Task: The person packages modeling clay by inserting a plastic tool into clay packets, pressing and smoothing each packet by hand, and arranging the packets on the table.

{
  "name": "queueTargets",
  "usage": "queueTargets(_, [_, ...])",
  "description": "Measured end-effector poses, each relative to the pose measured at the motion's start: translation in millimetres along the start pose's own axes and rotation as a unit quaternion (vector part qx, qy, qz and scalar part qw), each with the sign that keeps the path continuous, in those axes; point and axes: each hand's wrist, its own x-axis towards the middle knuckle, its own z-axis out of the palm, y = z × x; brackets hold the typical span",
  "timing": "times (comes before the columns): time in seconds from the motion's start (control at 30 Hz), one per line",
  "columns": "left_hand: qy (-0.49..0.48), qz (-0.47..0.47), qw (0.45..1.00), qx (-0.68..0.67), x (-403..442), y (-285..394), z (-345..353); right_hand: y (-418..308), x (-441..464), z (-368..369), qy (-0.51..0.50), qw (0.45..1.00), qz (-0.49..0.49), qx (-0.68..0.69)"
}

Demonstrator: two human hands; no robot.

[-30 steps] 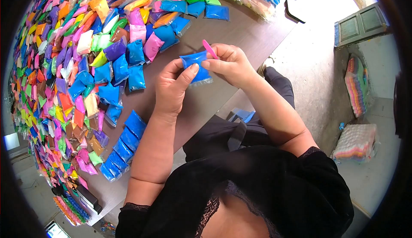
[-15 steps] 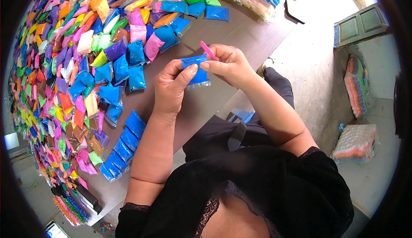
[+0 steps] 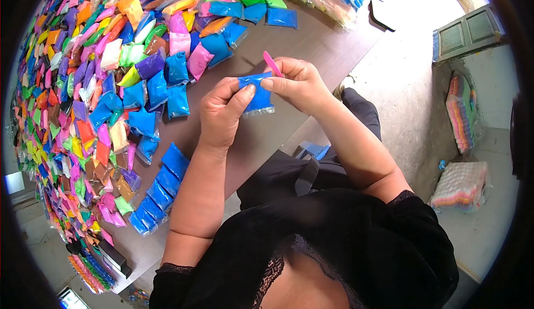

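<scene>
A small clear packet filled with something blue (image 3: pixel 258 98) is held between my two hands over the table. My left hand (image 3: pixel 227 104) is closed, pinching the packet's left upper edge between thumb and fingers. My right hand (image 3: pixel 293 82) is closed as well, its thumb pressed on the packet's upper right corner. Between the fingers of that hand a flat pink stick (image 3: pixel 270 63) pokes up and to the left. The fingers behind the packet are hidden. Near my left forearm lies a row of similar blue packets (image 3: pixel 161 195).
A large heap of colourful packets (image 3: pixel 111 58) covers the left of the table (image 3: pixel 245 136). Bagged stacks (image 3: pixel 317 0) stand at the far end, beside a dark strip-like object (image 3: pixel 380 18). On the floor at right are wrapped bundles (image 3: pixel 459 185). My legs are below the table edge.
The pink stick has tipped slightly more upright. The blue packet has shifted a little to the right, with both hands keeping their grip.
</scene>
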Motion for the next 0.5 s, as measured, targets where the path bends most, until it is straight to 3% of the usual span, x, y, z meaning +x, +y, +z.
queueTargets(0.1, [-0.022, 0.022, 0.998, 0.045, 0.9, -3.1, -2.8, 4.2, 0.2, 0.2, 0.010, 1.000, -0.023, 0.005])
queueTargets(0.23, [-0.033, -0.022, 0.999, 0.032, -0.5, 0.5, 2.5, 4.9, -0.6, 1.1, 0.032, 0.999, -0.036, 0.009])
queueTargets(0.43, [0.024, -0.015, 0.999, -0.039, -0.2, -2.2, 4.4, 0.9, -0.7, 3.3, 0.060, 0.997, 0.028, 0.039])
queueTargets(0.5, [0.054, -0.020, 0.992, -0.110, 2.7, -5.0, 0.1, 2.0, 1.0, 3.0, 0.008, 0.996, -0.032, -0.087])
